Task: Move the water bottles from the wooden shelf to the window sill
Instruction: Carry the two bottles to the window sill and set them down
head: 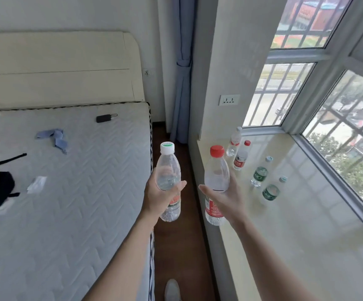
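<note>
**A:** Where are the bottles just now?

**B:** Two are being carried. The left hand [163, 197] has its fingers wrapped round the middle of a clear plastic bottle with a white cap [168, 170], above the floor beside the bed. The right hand [229, 200] holds a clear plastic bottle with a red cap [217, 170] the same way, at the near edge of the pale stone window sill [306, 224]. The wooden shelf is out of view.

**A:** How will they handle?

**B:** Light, I'd judge. The thin walls would dent under a squeeze, and they look smooth enough to slip. Grip at the waist, by the label. They are tall and narrow, so set each down flat or it may tip.

**A:** And the count?

**B:** Four stand on the sill: a near green-labelled bottle [271, 191], a second green-labelled bottle [260, 173], a small red-capped bottle [242, 156] and a pale-capped bottle [234, 141] farthest off. With the carried pair, that makes six.
</note>
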{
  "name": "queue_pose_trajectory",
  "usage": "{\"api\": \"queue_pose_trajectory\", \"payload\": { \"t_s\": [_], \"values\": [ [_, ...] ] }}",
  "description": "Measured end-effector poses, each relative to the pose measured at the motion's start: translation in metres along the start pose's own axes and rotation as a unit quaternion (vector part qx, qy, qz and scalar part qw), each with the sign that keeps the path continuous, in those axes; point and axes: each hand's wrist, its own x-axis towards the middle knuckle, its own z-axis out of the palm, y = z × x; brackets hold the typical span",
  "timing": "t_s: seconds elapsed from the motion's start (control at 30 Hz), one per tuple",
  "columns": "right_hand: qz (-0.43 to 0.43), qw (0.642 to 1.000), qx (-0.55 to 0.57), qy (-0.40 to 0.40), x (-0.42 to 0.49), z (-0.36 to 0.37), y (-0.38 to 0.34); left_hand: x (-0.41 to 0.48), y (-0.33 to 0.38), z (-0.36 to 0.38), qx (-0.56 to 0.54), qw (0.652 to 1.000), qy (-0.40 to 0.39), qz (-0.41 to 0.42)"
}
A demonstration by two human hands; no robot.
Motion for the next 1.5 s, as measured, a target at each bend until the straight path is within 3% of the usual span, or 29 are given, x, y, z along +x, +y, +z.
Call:
{"api": "queue_pose_trajectory", "payload": {
  "t_s": [0.53,0.97,1.23,1.5],
  "values": [
    [0.027,0.998,-0.035,0.047,0.217,0.053,0.016,0.243,-0.022,0.033,-0.010,0.997,-0.079,-0.013],
    [0.054,0.995,-0.014,0.084,0.402,0.037,0.046,0.436,-0.008,0.131,0.036,0.987,-0.155,0.019],
    [0.124,0.969,-0.018,0.215,0.437,-0.030,0.063,0.489,0.012,0.234,0.044,0.954,-0.297,0.019],
    [0.225,0.894,-0.036,0.385,0.402,-0.074,0.086,0.492,0.000,0.311,0.061,0.882,-0.466,0.035]
  ]
}}
